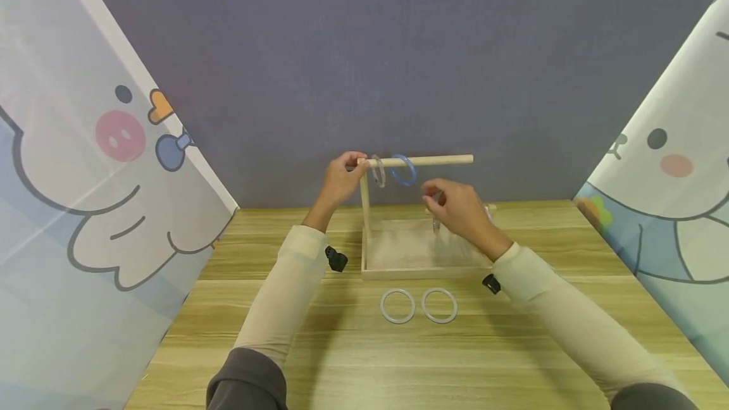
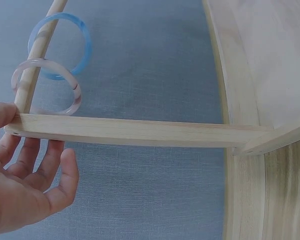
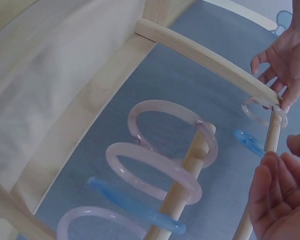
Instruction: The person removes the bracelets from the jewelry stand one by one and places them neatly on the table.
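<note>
My left hand pinches the top corner of a wooden stand, where the post meets the upper bar. A clear pinkish bangle hangs on that bar near the left fingers, and a blue bangle hangs farther along. My right hand is below the bar's free end, fingers loosely bent, holding nothing. In the right wrist view a lower bar carries several bangles: pale pink ones and a blue one. The right hand partly hides this bar in the head view.
Two white bangles lie side by side on the wood-grain table, in front of the stand's shallow tray base. A grey cloth wall rises behind the stand. Cartoon-printed panels flank both sides.
</note>
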{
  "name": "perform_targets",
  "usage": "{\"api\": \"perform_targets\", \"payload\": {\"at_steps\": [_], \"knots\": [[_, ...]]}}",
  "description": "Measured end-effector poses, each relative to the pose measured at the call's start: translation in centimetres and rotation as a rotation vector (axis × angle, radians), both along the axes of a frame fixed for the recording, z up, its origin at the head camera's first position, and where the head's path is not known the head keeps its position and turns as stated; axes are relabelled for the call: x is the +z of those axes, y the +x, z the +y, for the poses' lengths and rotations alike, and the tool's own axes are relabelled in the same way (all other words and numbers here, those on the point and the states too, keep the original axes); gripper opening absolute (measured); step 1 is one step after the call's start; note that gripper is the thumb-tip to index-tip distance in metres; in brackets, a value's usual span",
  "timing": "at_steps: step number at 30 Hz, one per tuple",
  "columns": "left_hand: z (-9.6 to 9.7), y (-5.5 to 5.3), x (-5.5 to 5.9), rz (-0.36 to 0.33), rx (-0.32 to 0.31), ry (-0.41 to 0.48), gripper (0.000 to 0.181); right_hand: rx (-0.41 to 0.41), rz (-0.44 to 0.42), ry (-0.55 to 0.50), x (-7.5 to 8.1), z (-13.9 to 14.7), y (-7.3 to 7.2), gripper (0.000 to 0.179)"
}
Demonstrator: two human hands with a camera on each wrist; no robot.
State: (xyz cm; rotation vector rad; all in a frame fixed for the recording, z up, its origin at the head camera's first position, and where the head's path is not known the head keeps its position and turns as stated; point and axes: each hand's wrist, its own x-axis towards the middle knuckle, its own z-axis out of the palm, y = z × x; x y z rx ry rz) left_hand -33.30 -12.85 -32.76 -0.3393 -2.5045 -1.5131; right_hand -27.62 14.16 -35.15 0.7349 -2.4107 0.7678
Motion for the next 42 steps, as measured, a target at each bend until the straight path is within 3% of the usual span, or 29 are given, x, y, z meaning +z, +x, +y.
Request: {"api": "perform_targets", "payload": {"at_steps": [6,15,24,42], "knots": [[0.1,0.1,0.1,0.010,-0.004,0.007,0.036,-0.081,-0.077,-0.030,0.1,-0.4,-0.7,0.026],[0.1,0.2,0.1,0.002,0.014,-0.009,0.034,-0.136,-0.122,-0.085,0.5,-1.3,-1.7,0.030],[0.0,0.0,0.0,0.000,0.016,-0.025,0.035,-0.166,-0.233,-0.129,0.9,-2.5,-2.1,0.031],[0.1,0.4,0.3,-0.003,0.017,-0.024,0.034,-0.171,-0.244,-0.194,1.3,-4.1,-2.7,0.027]]}}
